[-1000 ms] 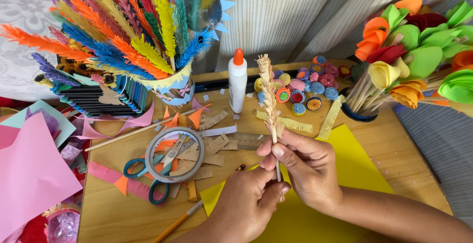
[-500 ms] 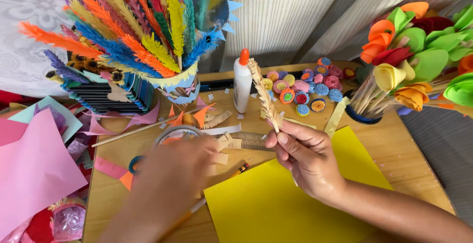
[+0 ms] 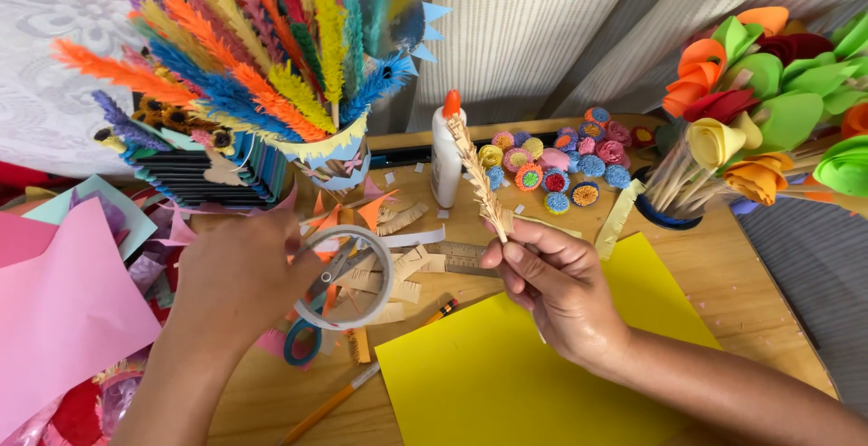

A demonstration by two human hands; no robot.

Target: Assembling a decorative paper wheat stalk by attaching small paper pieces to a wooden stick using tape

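Right hand (image 3: 561,288) pinches fringed paper stem (image 3: 479,179).

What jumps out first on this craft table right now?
The fan of bright paper feathers standing in a cup at the back left. Next, the right hand holding up a tan fringed paper stem at centre, while the left hand touches a tape roll. Paper flowers fill the right edge.

Glue bottle (image 3: 446,157) behind paper sheet (image 3: 506,365), tape roll (image 3: 348,276) left, paper flowers (image 3: 768,93) right
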